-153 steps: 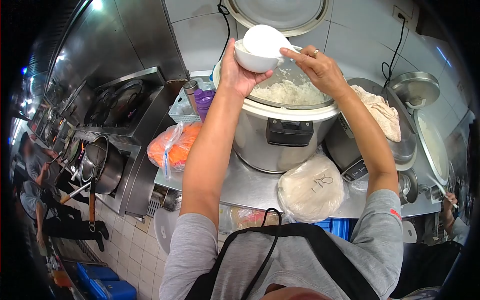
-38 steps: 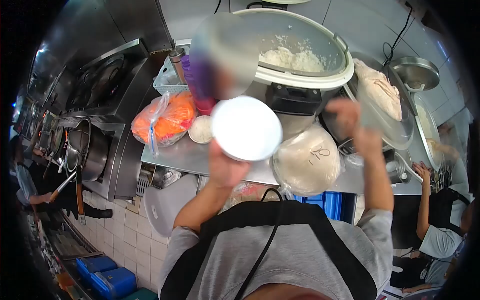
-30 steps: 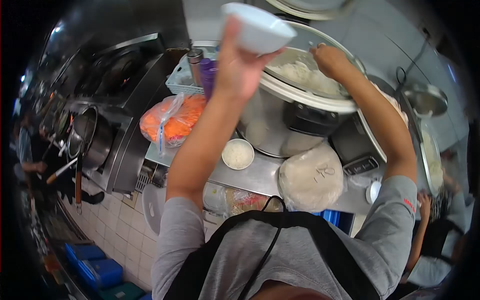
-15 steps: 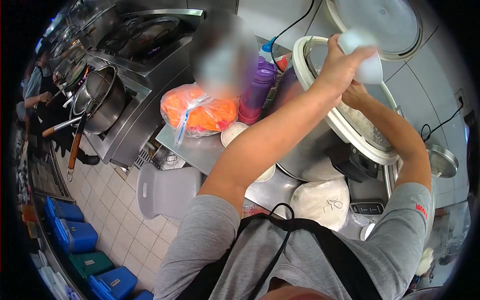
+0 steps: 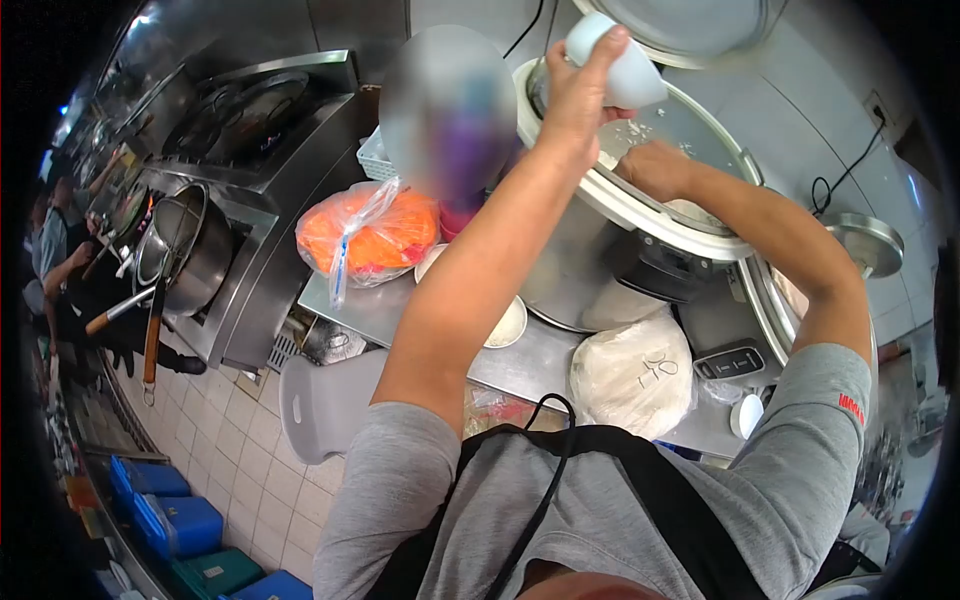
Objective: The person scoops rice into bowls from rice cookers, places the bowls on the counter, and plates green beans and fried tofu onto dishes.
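Scrawled bag [image 5: 632, 374]; red-lettered sleeve [image 5: 822, 402]; neither legible

On my head feed, my left hand [image 5: 582, 112] grips a white bowl [image 5: 636, 76], tilted, above the open rice cooker [image 5: 565, 260]. My right hand [image 5: 655, 170] reaches inside the cooker near the rice [image 5: 690, 209]; whatever its fingers may hold is hidden from me. On the worktop [image 5: 540, 372] I see a filled bowl [image 5: 510, 325] beside my left forearm, a tied bag of orange contents [image 5: 370, 235], and a pale wrapped bundle [image 5: 632, 378] in front of the cooker. Over to the left I have a steel pot [image 5: 212, 262] on a stove.
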Demonstrator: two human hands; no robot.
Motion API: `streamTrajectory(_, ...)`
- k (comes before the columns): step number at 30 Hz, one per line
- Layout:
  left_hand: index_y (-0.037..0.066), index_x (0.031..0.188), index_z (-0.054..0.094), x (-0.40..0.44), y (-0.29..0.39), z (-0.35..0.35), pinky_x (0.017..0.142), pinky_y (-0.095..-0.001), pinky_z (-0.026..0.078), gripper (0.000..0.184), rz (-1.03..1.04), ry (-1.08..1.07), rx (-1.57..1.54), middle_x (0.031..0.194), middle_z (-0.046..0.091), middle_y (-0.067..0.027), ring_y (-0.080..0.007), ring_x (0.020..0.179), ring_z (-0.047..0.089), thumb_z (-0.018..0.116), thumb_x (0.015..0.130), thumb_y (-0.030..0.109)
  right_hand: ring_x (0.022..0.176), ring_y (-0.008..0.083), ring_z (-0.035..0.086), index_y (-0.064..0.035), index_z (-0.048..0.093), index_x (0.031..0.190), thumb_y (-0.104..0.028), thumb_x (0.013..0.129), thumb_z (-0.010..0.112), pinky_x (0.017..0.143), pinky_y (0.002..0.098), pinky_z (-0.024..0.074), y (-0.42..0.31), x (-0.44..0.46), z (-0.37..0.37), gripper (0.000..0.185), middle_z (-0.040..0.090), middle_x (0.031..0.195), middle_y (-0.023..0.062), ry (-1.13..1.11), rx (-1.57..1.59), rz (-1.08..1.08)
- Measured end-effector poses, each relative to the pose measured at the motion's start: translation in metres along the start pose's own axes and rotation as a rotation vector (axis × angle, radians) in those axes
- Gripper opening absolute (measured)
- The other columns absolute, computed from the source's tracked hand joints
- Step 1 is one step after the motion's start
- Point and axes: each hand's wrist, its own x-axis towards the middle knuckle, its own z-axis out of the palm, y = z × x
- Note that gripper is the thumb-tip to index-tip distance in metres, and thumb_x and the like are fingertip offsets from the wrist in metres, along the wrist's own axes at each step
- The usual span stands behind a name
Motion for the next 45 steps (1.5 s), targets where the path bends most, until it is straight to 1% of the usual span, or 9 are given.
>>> streamTrajectory(11, 0.012, 0.124, 0.035, -0.002, -0.001, -0.003, 0.079, -0.0436, 0.042, 0.073, 0.087, -0.002, -0.019, 0.116, 0.046, -0.0108, -0.0262, 0.108, 0.048, 0.063, 0.075, 0.058, 0.04, 0.0039, 0.038, -0.0098, 0.069, 0.077, -0.025, 0.08, 0.061, 0.035, 0.0215, 0.0269, 0.075, -0.07, 0.002, 0.017, 0.045, 0.049, -0.0033, -0.128, 1.032, 0.264)
streamTrajectory(15, 0.011, 0.128, 0.031, -0.003, 0.0, 0.0, 0.078, -0.0448, 0.043, 0.077, 0.046, 0.032, 0.103, 0.116, 0.044, -0.0116, -0.0264, 0.104, 0.049, 0.067, 0.074, 0.053, 0.037, 0.0067, 0.038, -0.0094, 0.069, 0.077, -0.027, 0.077, 0.063, 0.033, 0.0237, 0.0262, 0.099, -0.1, -0.045, 0.019, 0.046, 0.048, -0.0014, 0.032, 0.816, 0.479)
streamTrajectory(19, 0.009, 0.128, 0.03, 0.0, -0.001, 0.005, 0.075, -0.0456, 0.044, 0.079, -0.155, 0.051, 0.263, 0.115, 0.045, -0.0129, -0.0273, 0.1, 0.05, 0.069, 0.073, 0.049, 0.039, 0.0123, 0.048, -0.0052, 0.069, 0.076, -0.027, 0.074, 0.064, 0.038, 0.0274, 0.0367, 0.093, -0.1, -0.12, 0.022, 0.051, 0.049, 0.0048, 0.185, 0.265, 0.552)
streamTrajectory(24, 0.007, 0.126, 0.033, 0.007, -0.002, -0.001, 0.077, -0.0495, 0.046, 0.074, -0.263, -0.07, 0.153, 0.117, 0.045, -0.0149, -0.0314, 0.101, 0.05, 0.066, 0.076, 0.05, 0.064, 0.0269, 0.065, -0.0042, 0.069, 0.079, -0.026, 0.073, 0.066, 0.057, 0.0387, 0.0493, 0.02, -0.066, -0.152, 0.023, 0.065, 0.067, 0.0134, 0.366, -0.282, 0.529)
streamTrajectory(27, 0.007, 0.126, 0.035, 0.003, 0.0, 0.0, 0.078, -0.0506, 0.047, 0.072, -0.253, -0.064, 0.011, 0.118, 0.045, -0.016, -0.0327, 0.103, 0.05, 0.063, 0.077, 0.053, 0.1, 0.0354, 0.057, -0.0049, 0.061, 0.111, -0.009, 0.081, 0.048, 0.084, 0.0402, 0.047, -0.023, -0.08, -0.187, 0.033, 0.06, 0.108, 0.0225, 0.158, -0.198, 0.67)
streamTrajectory(28, 0.007, 0.126, 0.036, 0.004, -0.001, 0.0, 0.078, -0.0504, 0.048, 0.072, -0.244, -0.035, -0.029, 0.118, 0.045, -0.0163, -0.0328, 0.103, 0.051, 0.062, 0.078, 0.053, 0.073, 0.03, 0.066, -0.0057, 0.069, 0.078, -0.023, 0.072, 0.066, 0.064, 0.0415, 0.0509, 0.034, -0.052, -0.145, 0.018, 0.066, 0.074, 0.0147, 0.602, -0.361, 0.576)
streamTrajectory(33, 0.006, 0.128, 0.036, -0.002, 0.007, 0.002, 0.079, -0.0517, 0.05, 0.072, -0.159, -0.04, -0.12, 0.123, 0.044, -0.0181, -0.0353, 0.111, 0.049, 0.059, 0.079, 0.053, 0.088, 0.0293, 0.064, -0.0048, 0.068, 0.09, -0.021, 0.076, 0.061, 0.073, 0.0408, 0.0502, 0.06, 0.019, -0.072, 0.023, 0.067, 0.094, 0.0124, 0.11, -0.115, 0.469)
streamTrajectory(36, 0.007, 0.126, 0.037, -0.001, 0.006, -0.001, 0.076, -0.0489, 0.051, 0.07, -0.119, -0.046, -0.117, 0.12, 0.047, -0.0171, -0.0338, 0.106, 0.053, 0.059, 0.078, 0.053, 0.085, 0.03, 0.064, -0.0086, 0.066, 0.097, -0.018, 0.076, 0.058, 0.074, 0.04, 0.0497, 0.117, 0.109, 0.051, 0.024, 0.066, 0.093, 0.0131, 0.553, -0.145, 0.024)
streamTrajectory(45, 0.004, 0.123, 0.038, -0.001, 0.005, -0.002, 0.071, -0.045, 0.052, 0.07, -0.065, -0.116, -0.104, 0.115, 0.049, -0.0168, -0.0317, 0.102, 0.056, 0.057, 0.078, 0.055, 0.082, 0.032, 0.063, -0.0102, 0.066, 0.091, -0.018, 0.076, 0.054, 0.072, 0.0427, 0.0484, 0.053, 0.121, 0.09, 0.021, 0.066, 0.085, 0.0131, 0.346, -0.026, -0.18)
